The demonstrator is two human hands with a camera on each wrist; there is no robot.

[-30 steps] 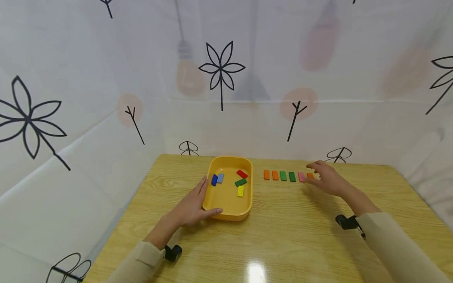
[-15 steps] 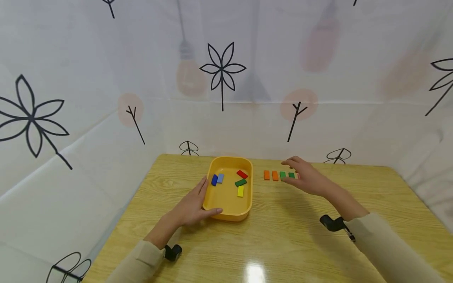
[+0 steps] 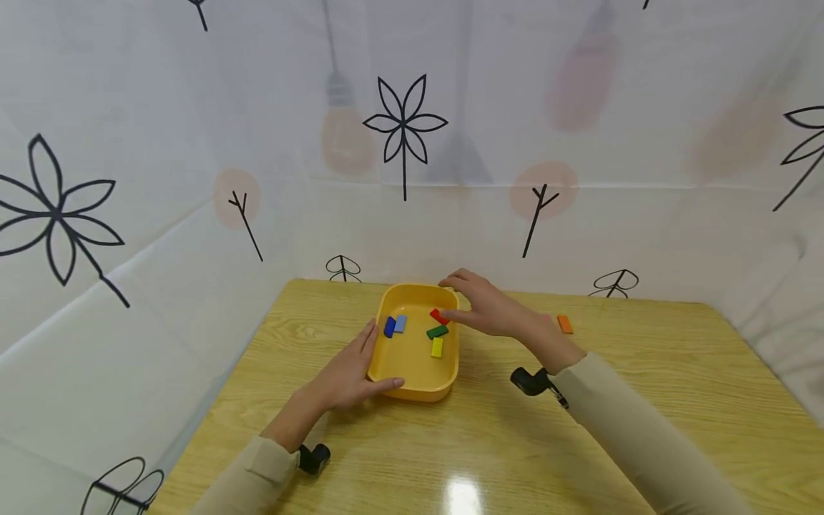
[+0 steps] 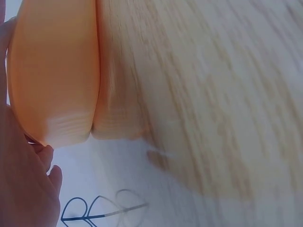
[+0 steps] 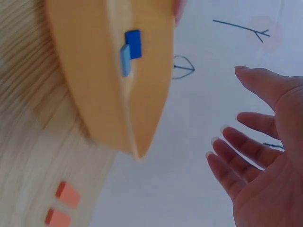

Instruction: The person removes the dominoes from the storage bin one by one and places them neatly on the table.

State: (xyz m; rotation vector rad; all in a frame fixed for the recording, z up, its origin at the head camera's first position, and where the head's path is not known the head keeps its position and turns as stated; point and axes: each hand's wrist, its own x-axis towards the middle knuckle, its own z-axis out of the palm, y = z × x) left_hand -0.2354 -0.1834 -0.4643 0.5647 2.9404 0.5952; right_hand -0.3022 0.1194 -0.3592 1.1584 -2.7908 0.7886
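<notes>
A yellow tray stands on the table with several small rectangular tiles inside: a dark blue tile, a light blue tile, a red tile, a green tile and a yellow tile. My left hand holds the tray by its near left corner, fingers along the outer side and thumb at the near rim. Over the tray's right rim hovers my right hand. The right wrist view shows this hand with spread, relaxed fingers and nothing between them.
An orange tile lies on the wooden table right of my right forearm, which covers other tiles in that row. Two orange tiles appear in the right wrist view. A patterned white cloth hangs behind the table.
My right hand has swept left from the far end of the tile row, over the row, to the tray's right rim. My left hand and the tray stay in place.
</notes>
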